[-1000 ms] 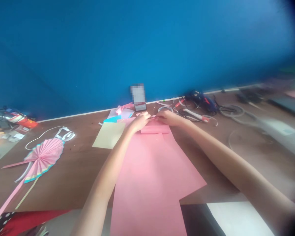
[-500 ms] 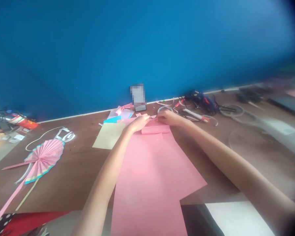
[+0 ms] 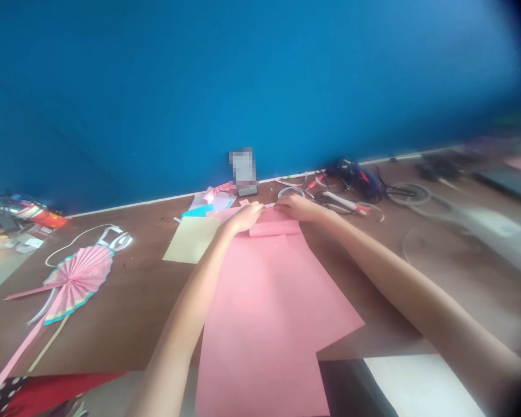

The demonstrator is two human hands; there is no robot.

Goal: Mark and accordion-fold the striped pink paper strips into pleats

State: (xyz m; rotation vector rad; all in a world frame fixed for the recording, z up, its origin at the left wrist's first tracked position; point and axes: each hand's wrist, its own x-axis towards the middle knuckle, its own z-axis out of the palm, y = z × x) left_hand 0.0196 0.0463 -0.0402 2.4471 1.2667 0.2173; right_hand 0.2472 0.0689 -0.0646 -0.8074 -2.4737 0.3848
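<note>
While left hand [image 3: 248, 216] and right hand [image 3: 296, 208] pinch the far end of a long pink paper sheet [image 3: 264, 307], grip closed, its long axis runs nearward from grip, off the brown table [image 3: 143, 295]; fold [image 3: 274, 230] closer to right hand.

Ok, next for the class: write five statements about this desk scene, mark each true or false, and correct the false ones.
1. The left hand and right hand both touch pink paper. True.
2. The pleated fan lies right of the pink paper. False: it lies left.
3. The pink paper extends past the desk's near edge. True.
4. The wall is yellow. False: it is blue.
5. The fan is pink with a blue border. True.
</note>
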